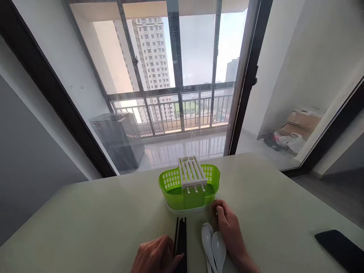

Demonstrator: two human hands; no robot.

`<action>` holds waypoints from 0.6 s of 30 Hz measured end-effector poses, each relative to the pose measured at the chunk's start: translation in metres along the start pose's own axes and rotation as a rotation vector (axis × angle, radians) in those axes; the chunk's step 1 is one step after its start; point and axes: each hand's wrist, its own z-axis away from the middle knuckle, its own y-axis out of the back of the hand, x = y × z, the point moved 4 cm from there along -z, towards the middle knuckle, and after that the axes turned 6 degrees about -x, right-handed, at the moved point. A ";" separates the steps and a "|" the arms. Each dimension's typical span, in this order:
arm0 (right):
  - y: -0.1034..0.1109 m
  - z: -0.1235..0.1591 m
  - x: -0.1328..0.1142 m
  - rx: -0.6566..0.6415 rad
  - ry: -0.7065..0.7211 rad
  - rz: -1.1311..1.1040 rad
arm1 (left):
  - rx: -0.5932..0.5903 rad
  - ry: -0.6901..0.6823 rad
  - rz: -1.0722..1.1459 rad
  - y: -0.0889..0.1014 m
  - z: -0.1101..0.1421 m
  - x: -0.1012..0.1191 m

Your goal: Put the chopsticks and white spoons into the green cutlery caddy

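A bundle of black chopsticks (181,240) points away from me on the table, and my left hand (157,254) closes around its near part, thumb across the top. My right hand (227,223) is curled closed at the lower right corner of a green basket (194,201). Whether its fingers touch the basket, or hold anything, I cannot tell. The basket sits on a white base tray (182,211), with a white slatted rack (193,172) with small hooks across its middle. Several white spoons (218,246) lie stacked between my hands, beside my right wrist.
A black flat object (341,248), perhaps a phone, lies at the right of the pale table (99,220). Past the table's far edge are glass doors and a balcony with a dark box-shaped appliance (119,140). Cardboard and bags (297,127) lie on the floor at right.
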 end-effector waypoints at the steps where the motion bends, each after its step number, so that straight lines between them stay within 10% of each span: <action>1: 0.000 0.000 0.001 -0.001 0.000 0.002 | 0.007 -0.008 -0.008 -0.001 0.000 0.000; 18: -0.001 -0.002 0.000 -0.001 0.021 0.033 | 0.026 -0.057 -0.091 -0.005 0.002 -0.002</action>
